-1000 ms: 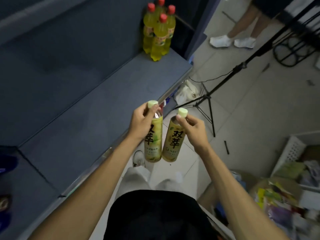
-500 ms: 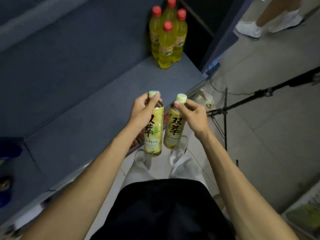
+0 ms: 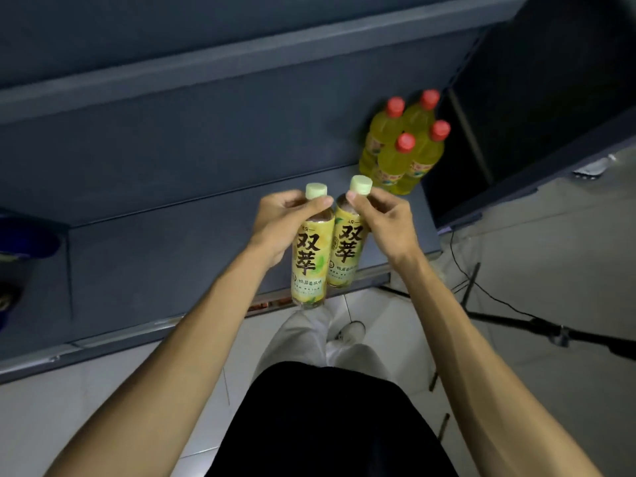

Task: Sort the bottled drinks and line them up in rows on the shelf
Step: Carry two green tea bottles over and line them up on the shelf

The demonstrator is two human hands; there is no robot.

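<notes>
Over the front edge of the dark grey metal shelf (image 3: 172, 256), 2 yellow-labelled tea bottles with pale green caps hang side by side, touching or nearly so. Left hand (image 3: 282, 225) has its fingers curled round the neck of the left tea bottle (image 3: 309, 256), just under the cap; right hand (image 3: 389, 225) pinches the right tea bottle (image 3: 346, 249) at the neck the same way. Both bottles are upright, a touch tilted, and neither base is on the board yet: the left one's bottom looks to sit in front of the shelf lip, out over the pale tiled floor (image 3: 537, 256).

Back in the right rear corner, 4 yellow plastic bottles with red caps (image 3: 402, 149) stand in a tight 2-by-2 cluster against the back panel. That looks like the first sort already shelved.

So, by my reading, 1 kind is placed and the second kind is only arriving. These 2 need setting down, probably as the start of a new row beside the red-capped group. Plenty of bare board is showing to the left. How many bottles wait off-camera, I cannot tell.
</notes>
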